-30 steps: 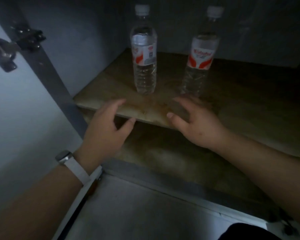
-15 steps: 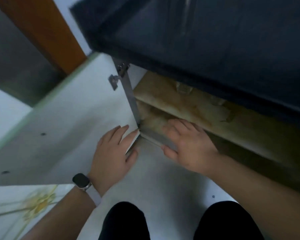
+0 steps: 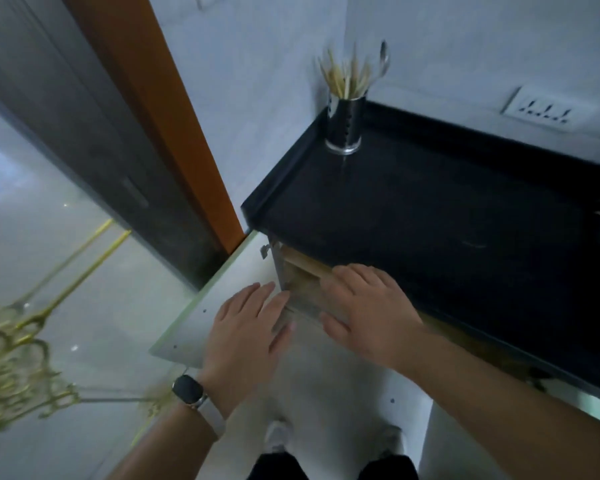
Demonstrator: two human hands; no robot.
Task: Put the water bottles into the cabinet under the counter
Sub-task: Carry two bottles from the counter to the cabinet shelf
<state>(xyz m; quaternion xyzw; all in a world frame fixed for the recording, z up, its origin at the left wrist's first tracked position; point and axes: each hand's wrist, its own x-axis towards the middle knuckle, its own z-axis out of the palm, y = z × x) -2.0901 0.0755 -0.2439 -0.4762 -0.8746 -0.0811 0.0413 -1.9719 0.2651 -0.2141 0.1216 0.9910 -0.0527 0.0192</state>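
Note:
I look down from above the black counter [image 3: 430, 220]. The cabinet [image 3: 298, 282] under it stands with its white left door [image 3: 222, 292] swung wide; only a sliver of its wooden shelf shows. No water bottle is visible; the counter hides the cabinet's inside. My left hand [image 3: 246, 327], with a watch on the wrist, hovers flat and empty in front of the door's hinge side. My right hand [image 3: 364, 306] is spread, empty, in front of the cabinet's opening below the counter edge.
A steel holder [image 3: 345, 124] with chopsticks and a spoon stands in the counter's back left corner. A wall socket [image 3: 541, 109] is above the counter. A dark door [image 3: 94, 140] with an orange frame is to the left. My feet show below on the pale floor [image 3: 66, 306].
The view has risen from inside the cabinet to above the counter, so the two standing bottles are out of sight. Both hands have drawn back from the shelf, empty.

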